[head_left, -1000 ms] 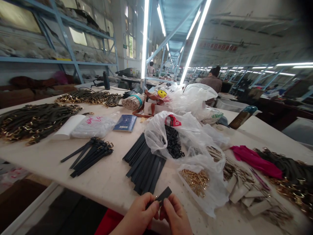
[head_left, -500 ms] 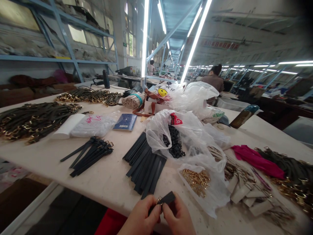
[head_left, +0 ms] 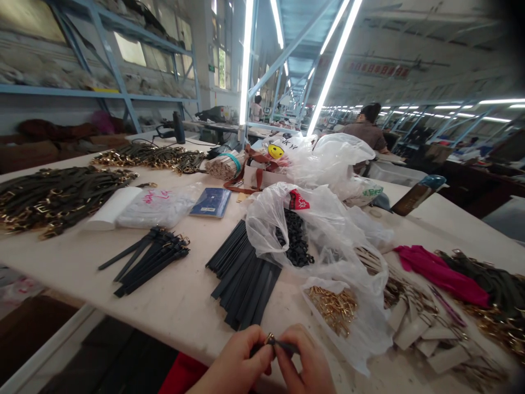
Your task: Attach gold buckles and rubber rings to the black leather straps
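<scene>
At the table's near edge, both hands are pinched on one dark strap [head_left: 288, 347] with a small gold-coloured buckle [head_left: 269, 339]. My left hand [head_left: 245, 357] grips it just left of the buckle, thumb on top. My right hand [head_left: 304, 355] pinches the strap on the other side, and its fingers hide part of it. Beyond them lies a fanned stack of flat dark straps [head_left: 246, 279]. A plastic bag of gold-coloured buckle parts [head_left: 334, 309] is to the right, and small black loops [head_left: 297, 238] fill another bag behind. Several buckled straps [head_left: 153, 260] lie at the left.
Heaps of dark buckled straps [head_left: 61, 197] cover the far left. A blue booklet [head_left: 210, 202] and a plastic packet [head_left: 151, 208] lie mid-table. On the right are pale straps [head_left: 426, 323], a magenta cloth [head_left: 443, 273] and a bottle [head_left: 418, 195]. A person [head_left: 367, 128] sits beyond.
The strap end at my right hand, earlier raised with its flat face showing, is now lower and turned edge-on. The buckle shows more clearly between my hands. The view has shifted slightly.
</scene>
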Demonstrator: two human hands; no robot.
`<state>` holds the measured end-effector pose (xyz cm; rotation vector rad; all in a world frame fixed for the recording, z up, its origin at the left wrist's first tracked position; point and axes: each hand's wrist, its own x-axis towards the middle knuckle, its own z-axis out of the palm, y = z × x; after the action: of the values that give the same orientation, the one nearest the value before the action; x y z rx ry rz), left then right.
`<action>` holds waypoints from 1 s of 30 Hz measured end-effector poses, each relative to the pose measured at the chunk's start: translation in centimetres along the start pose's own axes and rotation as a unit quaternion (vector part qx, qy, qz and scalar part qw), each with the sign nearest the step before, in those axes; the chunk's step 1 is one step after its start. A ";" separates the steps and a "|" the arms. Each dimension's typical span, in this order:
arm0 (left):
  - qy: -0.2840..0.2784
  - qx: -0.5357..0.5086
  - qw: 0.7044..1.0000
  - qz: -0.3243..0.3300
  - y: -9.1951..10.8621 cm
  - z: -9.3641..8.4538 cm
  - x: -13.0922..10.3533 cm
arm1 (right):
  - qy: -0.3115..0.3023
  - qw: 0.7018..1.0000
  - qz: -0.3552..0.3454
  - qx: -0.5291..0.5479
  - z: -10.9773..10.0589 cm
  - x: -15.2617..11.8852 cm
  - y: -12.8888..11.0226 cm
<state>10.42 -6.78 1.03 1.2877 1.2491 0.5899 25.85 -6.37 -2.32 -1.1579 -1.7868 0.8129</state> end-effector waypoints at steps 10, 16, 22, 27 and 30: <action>0.034 0.106 0.994 0.020 0.7 -1.4 0.9 | -0.067 0.981 0.149 0.101 -0.7 1.7 -0.3; -0.014 0.020 0.998 0.057 0.3 -1.4 2.2 | -0.184 0.977 0.099 0.036 -3.4 5.2 -0.6; 0.009 0.028 0.999 0.029 0.8 -1.6 2.8 | 0.020 0.942 0.082 -0.324 -6.3 13.5 3.2; -0.025 0.054 0.997 0.055 0.5 -1.7 3.2 | 0.052 0.912 0.121 -0.388 -4.6 16.0 5.7; -0.021 0.057 0.997 0.051 0.4 -1.6 3.0 | 0.062 0.915 0.120 -0.381 -4.3 15.8 5.8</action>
<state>9.96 -3.43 0.66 1.4588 1.2013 0.5675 28.40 10.71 -0.67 -1.9086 -1.9268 0.1296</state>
